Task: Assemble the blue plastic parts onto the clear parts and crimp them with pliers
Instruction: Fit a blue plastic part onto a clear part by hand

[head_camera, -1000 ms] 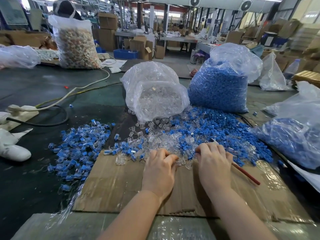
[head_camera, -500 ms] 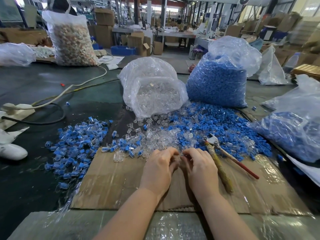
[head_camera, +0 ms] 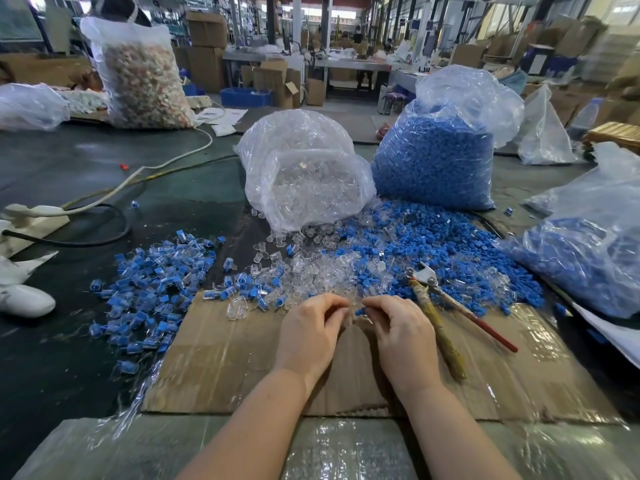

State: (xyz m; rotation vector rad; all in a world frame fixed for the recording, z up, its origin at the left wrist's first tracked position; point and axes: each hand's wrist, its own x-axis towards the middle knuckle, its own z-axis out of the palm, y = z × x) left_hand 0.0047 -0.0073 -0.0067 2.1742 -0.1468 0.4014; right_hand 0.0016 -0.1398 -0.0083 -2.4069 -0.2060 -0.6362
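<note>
Cardboard sheet (head_camera: 242, 358) on the worktable: left hand (head_camera: 308, 334) pinches a clear part (head_camera: 350, 308), right hand (head_camera: 398, 334) pinches a blue part (head_camera: 360, 311); pliers (head_camera: 436, 306) lie just right.

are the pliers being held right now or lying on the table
Lying down. The pliers rest on the cardboard beside the right hand, which touches no handle.

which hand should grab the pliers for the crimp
Probably the right hand: the pliers lie on the cardboard just beside it, while the left hand would have to cross over.
</note>
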